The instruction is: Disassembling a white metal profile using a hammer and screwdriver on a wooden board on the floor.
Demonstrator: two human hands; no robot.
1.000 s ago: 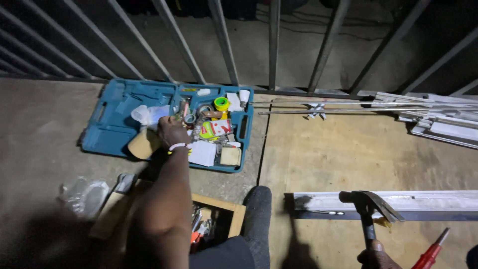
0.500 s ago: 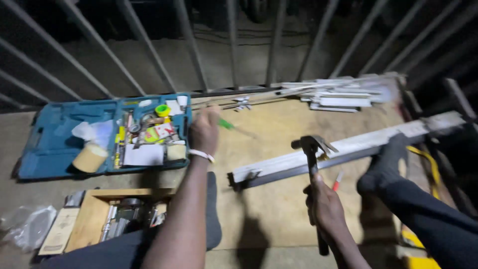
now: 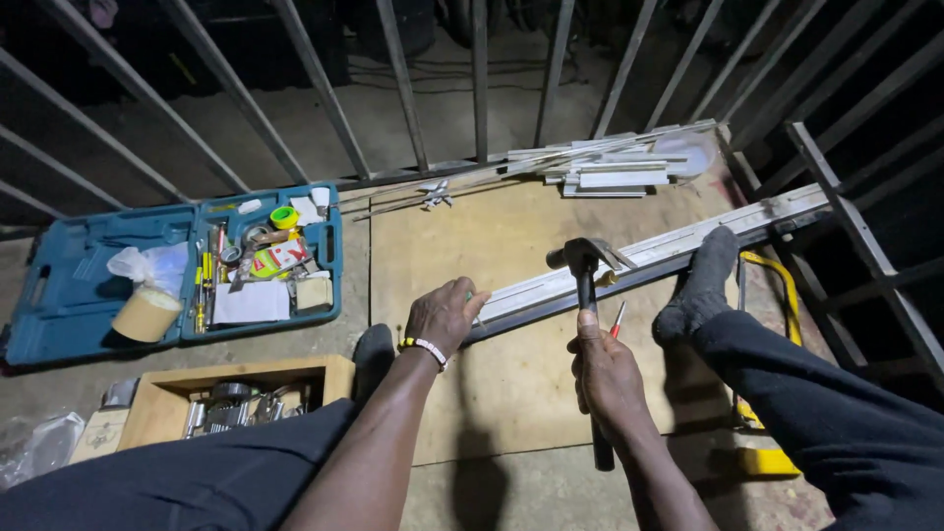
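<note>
- Nearest, two legs in dark trousers stretched across the floor, the right foot in a grey sock (image 3: pixel 700 285) pressing on a long aluminium rail (image 3: pixel 678 251).
- Right hand (image 3: pixel 608 379) wrapped tight round the black handle of a claw hammer (image 3: pixel 587 295), head raised just above the rail, handle end poking out below the wrist.
- Red-handled tool (image 3: pixel 617 320) lying on the board just beside the right hand, mostly hidden.
- Left hand (image 3: pixel 444 315), beaded band at the wrist, fingers curled at the near end of the rail and touching it; something thin and green seemingly pinched at the fingertips, too small to identify.
- All of this on a plywood board (image 3: pixel 511 393) laid flat on the concrete floor.
- To the left, an open wooden box (image 3: pixel 172 388) holding metal parts, with a clear plastic bag (image 3: pixel 39 447) beside it.
- Farther left, an open blue tool case (image 3: pixel 59 295) with a roll of tape (image 3: pixel 146 315), papers, a green roll and small tools inside.
- Yellow-framed tool (image 3: pixel 777 295) at the board's right edge, partly behind the right leg.
- Beyond the board, a bundle of aluminium strips (image 3: pixel 600 172) lying along the foot of the metal railing (image 3: pixel 479 79).
</note>
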